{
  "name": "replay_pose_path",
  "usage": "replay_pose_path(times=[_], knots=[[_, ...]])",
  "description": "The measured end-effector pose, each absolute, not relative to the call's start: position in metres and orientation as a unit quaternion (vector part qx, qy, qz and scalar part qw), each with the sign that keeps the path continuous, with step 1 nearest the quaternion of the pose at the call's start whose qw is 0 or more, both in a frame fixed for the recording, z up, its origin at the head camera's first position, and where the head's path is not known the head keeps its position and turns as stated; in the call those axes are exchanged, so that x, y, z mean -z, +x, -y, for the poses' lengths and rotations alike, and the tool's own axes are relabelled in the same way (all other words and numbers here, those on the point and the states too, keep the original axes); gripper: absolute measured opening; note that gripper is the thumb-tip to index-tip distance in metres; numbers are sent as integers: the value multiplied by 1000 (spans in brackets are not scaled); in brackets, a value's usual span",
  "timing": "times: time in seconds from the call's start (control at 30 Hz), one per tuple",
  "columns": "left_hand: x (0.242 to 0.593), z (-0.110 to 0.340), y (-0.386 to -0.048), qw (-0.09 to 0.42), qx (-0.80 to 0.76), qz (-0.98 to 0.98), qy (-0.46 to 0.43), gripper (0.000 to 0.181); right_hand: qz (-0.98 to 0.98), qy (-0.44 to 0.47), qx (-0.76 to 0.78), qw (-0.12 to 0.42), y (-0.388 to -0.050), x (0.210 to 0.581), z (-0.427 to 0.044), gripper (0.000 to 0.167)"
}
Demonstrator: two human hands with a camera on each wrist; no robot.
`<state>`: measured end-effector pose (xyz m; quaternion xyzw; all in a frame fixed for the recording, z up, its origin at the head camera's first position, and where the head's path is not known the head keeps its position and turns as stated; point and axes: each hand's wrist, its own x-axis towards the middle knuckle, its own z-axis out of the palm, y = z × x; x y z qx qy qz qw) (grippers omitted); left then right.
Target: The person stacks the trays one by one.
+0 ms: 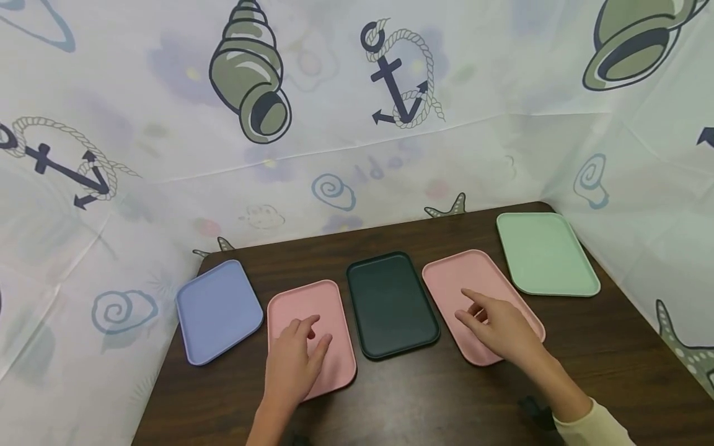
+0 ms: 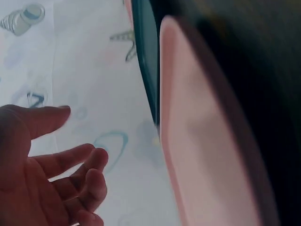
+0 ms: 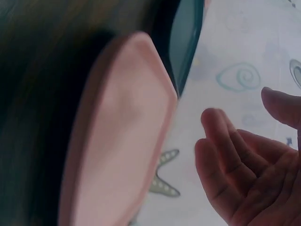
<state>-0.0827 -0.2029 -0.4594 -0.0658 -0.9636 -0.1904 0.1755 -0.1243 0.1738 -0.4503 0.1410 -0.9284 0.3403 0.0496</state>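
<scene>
Above a pink tray [image 1: 334, 303], my left hand [image 1: 294, 362] hovers with loosely bent fingers and the thumb apart, holding nothing. My right hand [image 1: 499, 325] is over the other pink tray [image 1: 452, 272], its index finger extended and its grasp empty. Between these two lies a dark green tray [image 1: 393, 306]. In the left wrist view, a gap separates the left hand [image 2: 56, 165] from the pink tray [image 2: 202, 141]. The right wrist view likewise has the right hand [image 3: 254, 160] apart from its pink tray [image 3: 127, 127].
A blue tray [image 1: 219, 311] lies at the left of the dark wooden table [image 1: 401, 402], and a light green tray [image 1: 546, 254] at the back right. A patterned cloth [image 1: 334, 124] with shells and anchors hangs behind and beside the table.
</scene>
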Motion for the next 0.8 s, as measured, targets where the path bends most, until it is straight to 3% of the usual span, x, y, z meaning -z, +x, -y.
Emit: replay_pose_path(times=[0.37,0.57,0.8], knots=[[475,156,-90,49,212,973,-76,43,934,129,-331,-34,-134,475,-138,24],[480,145,-96,0,202,978,-52,47,946,104,-302,-49,-131,481,-127,31],[484,143,-103,16,184,982,-26,45,942,88,-315,-75,-128,485,-121,42]])
